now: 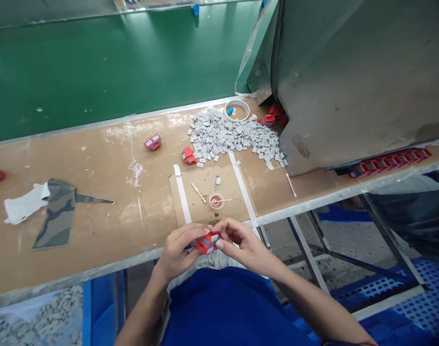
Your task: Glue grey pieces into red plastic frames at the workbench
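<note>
My left hand (181, 250) is wrapped round a small red toy vehicle (207, 242) with a grey band and pale window patches, held just off the table's front edge. On its other side, my right hand (241, 245) has thumb and forefinger closed against the toy's right end. Whether a small part sits between those fingertips is hidden. Just beyond both hands, a small round cup (216, 202) of liquid has a thin stick across it. A white stick (198, 192) and a loose grey tile (218, 180) lie close by on taped cardboard (226, 175).
Behind the cardboard spreads a heap of small grey tiles (230, 132), with a tape roll (237, 110) at its back. More red toys (153, 142) lie left; a row of them (392, 162) lines the right edge. Camouflage cloth (57, 211) lies left. A large metal panel (359, 81) blocks the right.
</note>
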The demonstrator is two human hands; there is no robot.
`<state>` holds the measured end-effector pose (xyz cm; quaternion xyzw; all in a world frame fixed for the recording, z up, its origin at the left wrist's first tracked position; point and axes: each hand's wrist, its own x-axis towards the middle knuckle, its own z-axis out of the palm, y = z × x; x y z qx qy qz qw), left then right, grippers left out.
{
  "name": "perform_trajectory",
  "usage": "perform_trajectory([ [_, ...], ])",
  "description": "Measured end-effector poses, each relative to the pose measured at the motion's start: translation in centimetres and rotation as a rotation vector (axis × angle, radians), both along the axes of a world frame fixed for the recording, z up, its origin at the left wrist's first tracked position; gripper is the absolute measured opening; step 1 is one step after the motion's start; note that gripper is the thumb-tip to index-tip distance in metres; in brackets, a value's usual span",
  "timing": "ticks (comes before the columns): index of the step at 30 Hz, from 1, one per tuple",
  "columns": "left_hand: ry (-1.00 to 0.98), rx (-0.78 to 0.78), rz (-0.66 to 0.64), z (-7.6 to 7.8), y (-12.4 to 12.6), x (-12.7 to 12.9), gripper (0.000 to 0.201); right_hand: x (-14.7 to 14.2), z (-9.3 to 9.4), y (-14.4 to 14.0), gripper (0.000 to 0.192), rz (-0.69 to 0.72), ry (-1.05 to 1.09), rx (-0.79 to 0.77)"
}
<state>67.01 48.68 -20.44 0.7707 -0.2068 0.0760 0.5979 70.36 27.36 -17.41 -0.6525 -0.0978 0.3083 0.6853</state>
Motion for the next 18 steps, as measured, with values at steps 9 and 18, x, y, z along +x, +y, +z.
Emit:
perform_trajectory([
  [9, -0.006, -0.126, 0.148, 0.5, -2.0, -1.0, 0.041, -1.6, -0.2, 1.7, 0.037, -0.17, -0.035, 0.227],
  [18, 0.339, -0.217, 0.239, 3.2, -2.4, -0.4, 0.007, -0.6, -0.4, 1.1, 0.033, -0.177, -0.3, 0.031],
])
